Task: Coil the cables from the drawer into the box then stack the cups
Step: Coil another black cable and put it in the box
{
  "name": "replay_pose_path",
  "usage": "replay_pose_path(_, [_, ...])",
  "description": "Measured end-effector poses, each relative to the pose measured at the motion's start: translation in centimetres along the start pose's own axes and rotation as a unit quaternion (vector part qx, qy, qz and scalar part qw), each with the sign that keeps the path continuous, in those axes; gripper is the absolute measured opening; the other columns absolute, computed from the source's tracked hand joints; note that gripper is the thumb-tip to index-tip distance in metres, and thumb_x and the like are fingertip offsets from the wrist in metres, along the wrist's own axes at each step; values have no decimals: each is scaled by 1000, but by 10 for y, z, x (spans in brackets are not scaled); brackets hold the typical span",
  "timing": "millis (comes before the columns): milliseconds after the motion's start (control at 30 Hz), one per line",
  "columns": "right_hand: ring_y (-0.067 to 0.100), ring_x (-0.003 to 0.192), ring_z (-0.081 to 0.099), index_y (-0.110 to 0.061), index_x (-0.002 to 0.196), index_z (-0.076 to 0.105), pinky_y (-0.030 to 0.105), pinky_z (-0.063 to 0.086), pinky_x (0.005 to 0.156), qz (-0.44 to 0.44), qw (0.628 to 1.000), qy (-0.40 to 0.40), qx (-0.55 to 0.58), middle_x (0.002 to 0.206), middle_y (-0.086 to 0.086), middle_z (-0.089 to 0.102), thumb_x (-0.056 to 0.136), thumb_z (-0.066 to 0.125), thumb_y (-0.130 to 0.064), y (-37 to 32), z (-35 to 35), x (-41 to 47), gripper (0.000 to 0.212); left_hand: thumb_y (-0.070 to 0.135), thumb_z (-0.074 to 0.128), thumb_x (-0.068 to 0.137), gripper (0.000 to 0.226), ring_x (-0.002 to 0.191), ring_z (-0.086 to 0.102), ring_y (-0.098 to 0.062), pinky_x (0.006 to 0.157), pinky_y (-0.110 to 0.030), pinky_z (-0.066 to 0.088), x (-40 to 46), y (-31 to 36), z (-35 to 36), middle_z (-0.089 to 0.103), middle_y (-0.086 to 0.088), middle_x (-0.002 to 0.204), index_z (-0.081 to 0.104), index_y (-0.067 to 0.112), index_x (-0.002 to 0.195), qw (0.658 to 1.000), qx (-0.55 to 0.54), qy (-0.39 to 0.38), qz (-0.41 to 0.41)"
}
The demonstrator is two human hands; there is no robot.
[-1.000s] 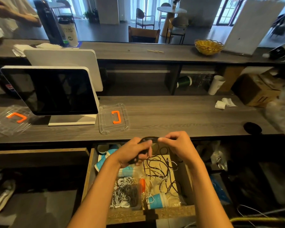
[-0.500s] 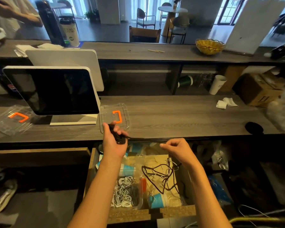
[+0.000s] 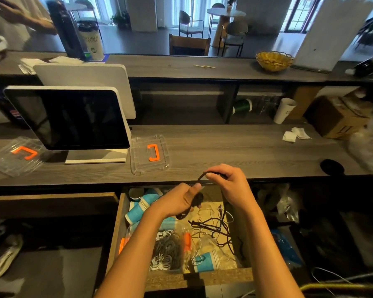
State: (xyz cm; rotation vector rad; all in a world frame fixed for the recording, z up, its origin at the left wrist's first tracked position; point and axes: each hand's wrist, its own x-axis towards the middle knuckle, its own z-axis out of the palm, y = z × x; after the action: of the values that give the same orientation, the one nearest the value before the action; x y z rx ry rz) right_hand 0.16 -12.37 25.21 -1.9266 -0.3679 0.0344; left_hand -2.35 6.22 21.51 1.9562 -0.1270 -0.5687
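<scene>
Above the open wooden drawer (image 3: 116, 233), my left hand (image 3: 181, 201) grips the black cable coil (image 3: 197, 200); my right hand (image 3: 228, 181) pinches its loop, which I should wind evenly.

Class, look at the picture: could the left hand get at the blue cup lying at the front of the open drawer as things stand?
Probably not yet. The drawer is open and nothing covers the blue cup, but the left hand grips a black cable, which the right hand also holds.
</scene>
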Motion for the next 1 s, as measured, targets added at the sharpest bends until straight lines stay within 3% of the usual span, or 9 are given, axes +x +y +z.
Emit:
replay_pose_path(100, [0,86,66,-22,92,76,14,51,78,20,999,43,6,89,-10,73,88,71,-13,4,4,-1,11,96,45,62,85,50,49,-5,54,-23,39,-5,8,1,57,8,55,69,17,81,992,-2,-119,45])
replay_pose_path(200, [0,81,68,-27,87,75,16,53,75,44,996,77,4,83,-10,74,84,75,-17,7,6,-3,10,45,70,85,25,49,47,-9,48,-24,38,-12,21,-2,54,6,57,67,23,73,984,-12,-171,49])
replay_pose_path(367, [7,72,69,-25,77,78,29,57,70,111,987,119,3,73,-8,74,76,82,-33,12,9,-4,9,32,66,93,26,43,42,-6,41,-18,34,-15,15,-6,49,6,52,62,18,72,986,-139,-77,58])
replay_pose_path(467, [9,71,68,-25,75,79,33,55,68,132,987,94,-22,70,-6,73,77,80,-36,13,8,-3,12,36,58,97,31,42,39,-7,41,-21,31,-7,6,-5,46,4,53,61,13,76,968,-228,101,14])
replay_pose_path(667, [-5,59,61,-13,85,80,9,44,53,144,989,6,18,68,-6,71,85,76,-25,9,10,-2,13,36,52,101,31,86,74,-21,67,-36,58,3,6,2,75,-8,91,67,10,102,845,-447,293,-14])
replay_pose_path(767, [9,55,54,-9,76,79,19,42,53,165,986,-13,9,63,4,65,84,75,-35,16,7,-4,28,40,45,102,35,104,71,-22,80,-37,57,3,13,-8,72,-8,114,64,13,113,704,-650,283,44])
replay_pose_path(867, [18,58,44,-7,70,75,31,37,57,183,983,-30,-16,59,15,54,79,77,-44,26,0,-9,39,44,45,100,37,92,73,-15,88,-34,53,-4,11,-25,75,0,97,67,15,108,549,-782,267,127])
replay_pose_path(933, [12,54,45,-11,71,77,28,39,56,189,981,-38,-16,55,9,55,78,78,-43,30,-6,-13,33,45,44,101,34,67,65,-6,81,-27,52,-9,12,-34,63,9,72,64,18,97,545,-782,266,144])
replay_pose_path(1000, [3,49,47,-13,70,76,21,41,53,187,981,-43,-34,52,-4,56,80,78,-38,30,-11,-14,26,45,44,101,32,51,48,-4,59,-18,46,-9,15,-38,50,10,62,59,20,92,605,-734,288,114])
